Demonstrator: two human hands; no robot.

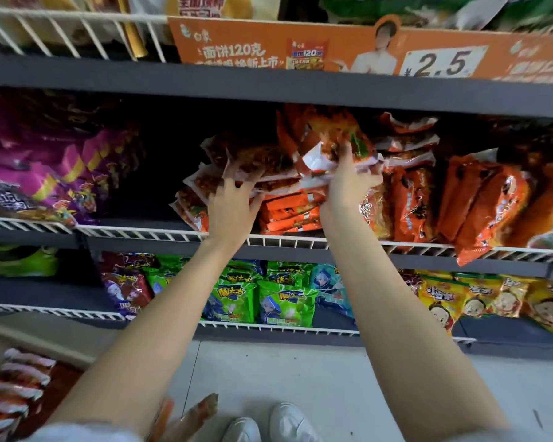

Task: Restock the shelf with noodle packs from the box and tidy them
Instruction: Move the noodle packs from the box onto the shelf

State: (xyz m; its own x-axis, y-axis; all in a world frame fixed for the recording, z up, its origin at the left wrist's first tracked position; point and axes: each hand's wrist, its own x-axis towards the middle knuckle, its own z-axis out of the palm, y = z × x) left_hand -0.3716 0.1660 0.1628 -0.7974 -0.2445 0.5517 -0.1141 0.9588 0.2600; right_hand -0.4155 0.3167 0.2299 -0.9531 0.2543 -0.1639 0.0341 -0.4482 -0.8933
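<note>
On the middle shelf (205, 232), my right hand (348, 183) gripped a noodle pack (332, 138) while my spread left hand (233, 202) steadied the stack (268, 161); next, I judged, seat it flat.

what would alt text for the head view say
Two bare arms reach to a store shelf: the right hand grips an orange noodle pack while the left hand rests spread fingers on a stack of packs. More packs sit in a box at lower left.
</note>
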